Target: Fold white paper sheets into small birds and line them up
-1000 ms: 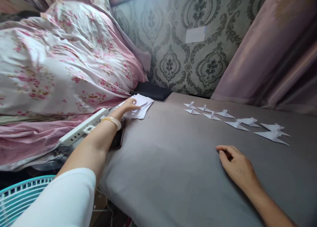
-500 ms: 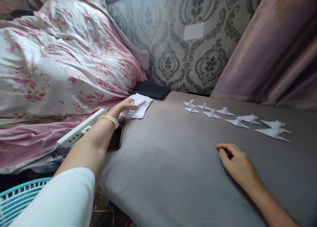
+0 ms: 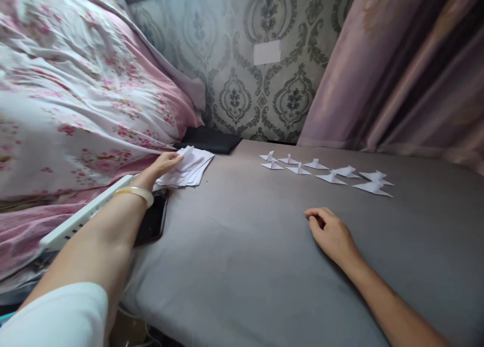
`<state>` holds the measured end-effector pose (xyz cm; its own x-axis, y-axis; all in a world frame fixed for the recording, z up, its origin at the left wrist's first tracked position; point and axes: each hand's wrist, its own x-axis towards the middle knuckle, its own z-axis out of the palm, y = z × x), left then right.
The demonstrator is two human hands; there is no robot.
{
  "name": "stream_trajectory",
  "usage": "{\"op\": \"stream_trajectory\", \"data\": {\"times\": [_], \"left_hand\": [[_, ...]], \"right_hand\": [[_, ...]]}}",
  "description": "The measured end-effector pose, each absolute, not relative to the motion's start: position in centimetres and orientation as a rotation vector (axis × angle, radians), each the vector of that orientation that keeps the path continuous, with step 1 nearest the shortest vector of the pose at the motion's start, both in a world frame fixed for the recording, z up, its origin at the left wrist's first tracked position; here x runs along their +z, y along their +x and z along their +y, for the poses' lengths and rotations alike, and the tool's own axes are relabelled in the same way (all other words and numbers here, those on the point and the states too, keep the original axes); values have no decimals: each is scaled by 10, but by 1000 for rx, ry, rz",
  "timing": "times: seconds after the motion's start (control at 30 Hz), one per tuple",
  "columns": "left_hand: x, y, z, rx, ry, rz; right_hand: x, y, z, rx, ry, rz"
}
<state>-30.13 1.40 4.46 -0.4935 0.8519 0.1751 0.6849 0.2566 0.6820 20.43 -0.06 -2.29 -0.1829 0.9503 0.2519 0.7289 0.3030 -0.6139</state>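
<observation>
Left hand (image 3: 166, 164) has slid back to the left edge of the paper stack (image 3: 192, 168); can't tell if its fingers pinch paper. Stack lies fanned near the phone (image 3: 156, 217). Right hand (image 3: 333, 236) rests on grey cover (image 3: 227, 266), fingers curled, thumb against them.

Left hand (image 3: 165, 164) drawn back from mid-pile to the near side of the papers (image 3: 194, 169), now more fanned.

the left hand (image 3: 166, 163) touches the papers (image 3: 192, 168). the right hand (image 3: 333, 235) is loosely curled on the cloth (image 3: 227, 256), near folded shapes (image 3: 316, 165).
</observation>
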Motion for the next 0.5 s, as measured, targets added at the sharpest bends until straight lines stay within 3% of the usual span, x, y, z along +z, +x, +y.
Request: {"op": "stream_trajectory", "data": {"times": [0.27, 0.5], "left_hand": [[80, -254, 23, 1513, 1526, 2648], [90, -129, 37, 1598, 1849, 2011]], "right_hand": [[-22, 202, -4, 502, -1469, -1979], [-22, 203, -5, 545, -1425, -1932]]}}
